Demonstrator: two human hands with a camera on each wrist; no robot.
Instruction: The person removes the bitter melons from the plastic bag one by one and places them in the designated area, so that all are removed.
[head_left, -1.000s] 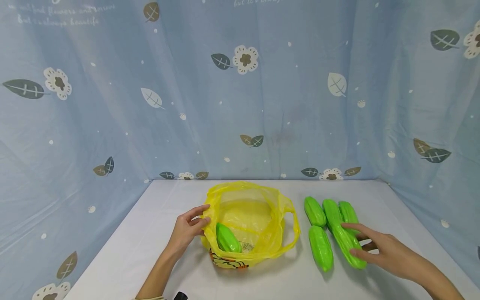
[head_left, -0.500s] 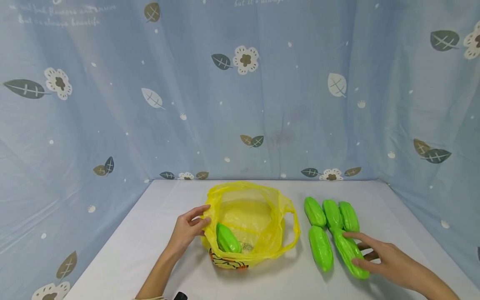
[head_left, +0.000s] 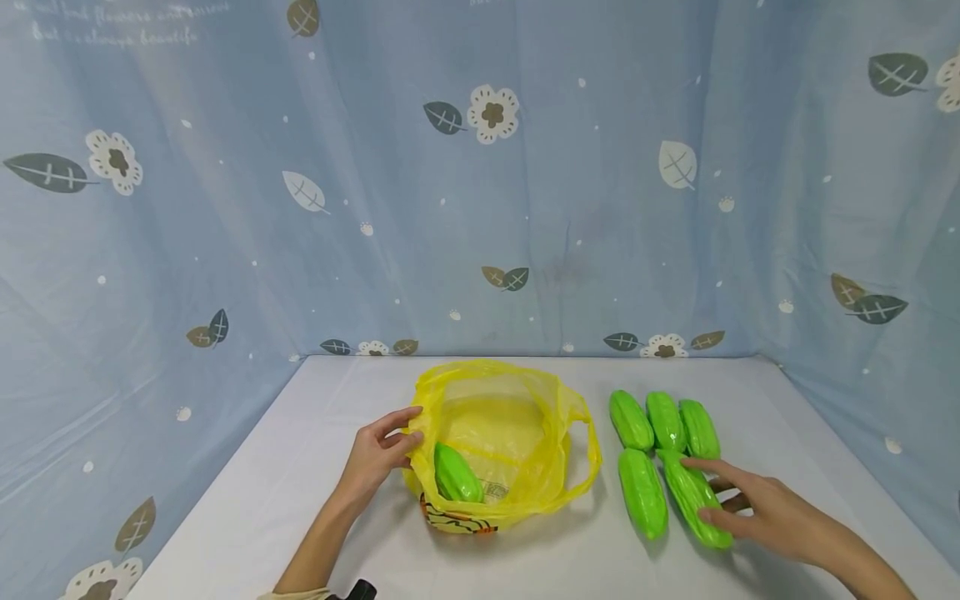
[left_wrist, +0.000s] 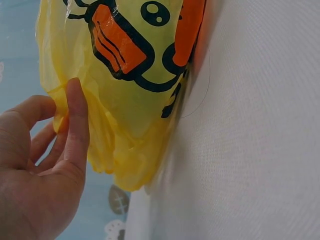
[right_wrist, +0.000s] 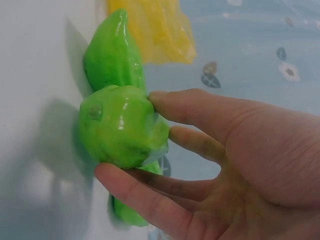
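Note:
My left hand (head_left: 381, 454) pinches the left rim of a yellow plastic bag (head_left: 525, 500), whose mouth gapes upward. Inside it, on the left, lies one glossy green gourd (head_left: 456, 475). In the left wrist view thumb and fingers hold the thin film of the bag (left_wrist: 130, 120), which bears a printed cartoon. On the right, my right hand (head_left: 776, 512) grips a ribbed green gourd (head_left: 693, 500) between thumb and fingers; the right wrist view shows that gourd (right_wrist: 117, 125) end-on. Directly left of it lies another green gourd (head_left: 642, 496).
Behind these two, a row of green gourds (head_left: 665, 422) lies side by side on the white table (head_left: 300, 492). The bag's loop handle (head_left: 588, 454) sticks out toward them. A blue patterned curtain (head_left: 480, 208) closes off the back and sides.
My right hand has drawn its gourd off the back middle one, toward the front, then shifted it slightly back and left. The left hand stays at the bag's rim.

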